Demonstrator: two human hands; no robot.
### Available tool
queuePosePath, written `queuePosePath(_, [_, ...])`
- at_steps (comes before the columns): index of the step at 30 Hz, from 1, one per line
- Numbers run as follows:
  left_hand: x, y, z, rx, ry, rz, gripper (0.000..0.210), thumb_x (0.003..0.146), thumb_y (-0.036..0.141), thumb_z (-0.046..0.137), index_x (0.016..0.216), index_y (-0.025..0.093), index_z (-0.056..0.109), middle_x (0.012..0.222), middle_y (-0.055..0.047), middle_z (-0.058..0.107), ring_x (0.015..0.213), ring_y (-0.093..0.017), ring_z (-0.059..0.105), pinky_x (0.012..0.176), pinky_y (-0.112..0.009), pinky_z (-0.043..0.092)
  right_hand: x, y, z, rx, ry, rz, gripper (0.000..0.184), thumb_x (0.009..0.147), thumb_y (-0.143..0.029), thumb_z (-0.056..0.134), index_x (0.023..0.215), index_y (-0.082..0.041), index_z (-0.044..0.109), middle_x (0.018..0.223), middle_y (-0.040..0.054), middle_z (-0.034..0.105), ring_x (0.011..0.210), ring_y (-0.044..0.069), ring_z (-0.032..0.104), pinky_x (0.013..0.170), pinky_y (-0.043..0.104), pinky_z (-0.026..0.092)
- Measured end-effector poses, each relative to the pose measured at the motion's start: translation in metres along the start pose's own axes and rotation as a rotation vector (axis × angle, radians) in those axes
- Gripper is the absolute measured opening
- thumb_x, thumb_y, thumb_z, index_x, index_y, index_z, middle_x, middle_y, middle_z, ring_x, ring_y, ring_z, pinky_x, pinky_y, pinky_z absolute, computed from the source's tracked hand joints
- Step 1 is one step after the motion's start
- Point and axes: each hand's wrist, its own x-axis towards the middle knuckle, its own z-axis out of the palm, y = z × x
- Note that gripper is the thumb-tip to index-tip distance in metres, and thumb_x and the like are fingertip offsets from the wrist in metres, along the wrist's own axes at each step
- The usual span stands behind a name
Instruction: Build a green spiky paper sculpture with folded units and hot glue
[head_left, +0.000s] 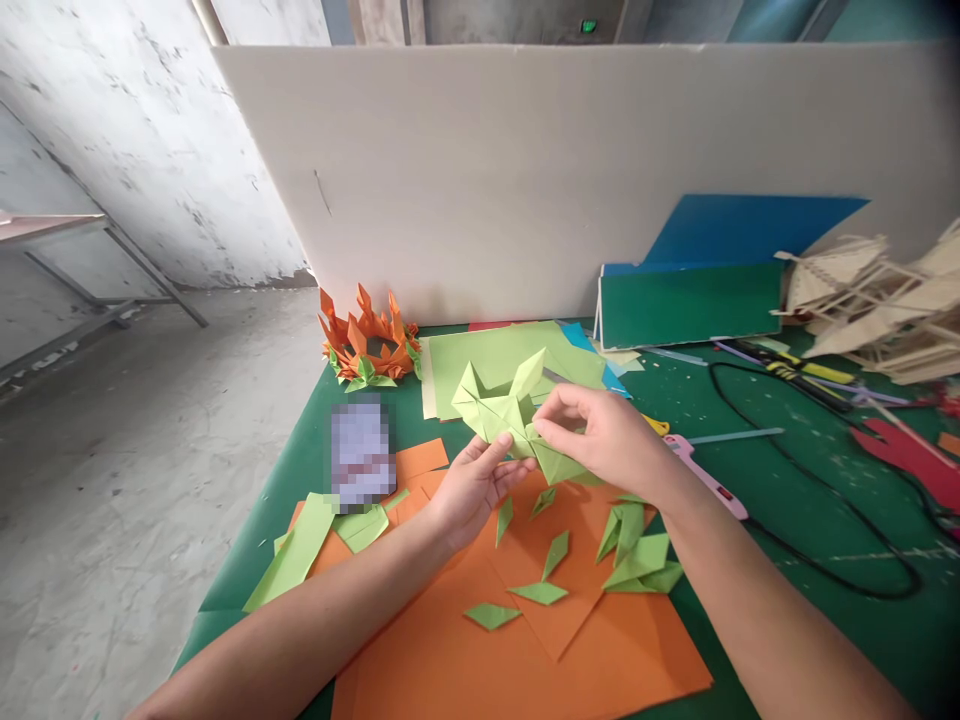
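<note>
In the head view, the only one you have, the light green folded-paper form with pointed tips (491, 412) is in your two hands, raised over the middle of the dark green tabletop (675, 390). Your left hand (476, 490) grips its near edge, thumb on top and fingers curled beneath, probably to steady the form from below while leaving its upper folds uncovered. Your right hand (589, 425) has thumb and forefinger drawn together at its right side, seemingly pinching a paper edge there; your fingers hide exactly which fold. That tip grip looks suited to thin paper, since a fuller grasp could crush the creases.

Nearer you, overlapping flat orange paper sheets (450, 645) lie under your hands, perhaps serving as a work surface. Small green diamond-shaped paper pieces (491, 615) are scattered on them, and larger green folded-paper pieces (645, 565) sit to the right, likely kept there for easy reach.

At the far left stands a spiky orange paper ring with green points (367, 345), apparently set aside from handling. To the right, the pink handheld tool with a black cord (705, 475) lies beside your right forearm, perhaps to stay handy.
</note>
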Motion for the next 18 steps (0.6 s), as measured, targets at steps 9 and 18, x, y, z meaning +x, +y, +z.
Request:
queuePosePath(9, [-0.001, 0.001, 0.002, -0.017, -0.004, -0.008, 0.017, 0.079, 0.022, 0.075, 0.09, 0.016, 0.063, 0.083, 0.0, 0.069, 0.072, -0.01, 0.069, 0.075, -0.021, 0.055, -0.003, 0.005, 0.003, -0.07, -0.058, -0.094, 0.018, 0.078, -0.029, 0.064, 0.093, -0.025, 0.054, 0.097, 0.0015, 0.067, 0.091, 0.019, 0.064, 0.075, 0.03, 0.05])
queuePosePath(18, [-0.002, 0.002, 0.001, -0.035, -0.047, -0.016, 0.02, 0.078, 0.023, 0.076, 0.092, 0.016, 0.063, 0.084, 0.0, 0.07, 0.074, -0.012, 0.07, 0.075, -0.021, 0.055, -0.003, 0.0, 0.011, -0.096, -0.023, -0.093, 0.028, 0.077, -0.015, 0.057, 0.099, -0.027, 0.044, 0.097, 0.0003, 0.065, 0.091, 0.018, 0.066, 0.071, 0.027, 0.048])
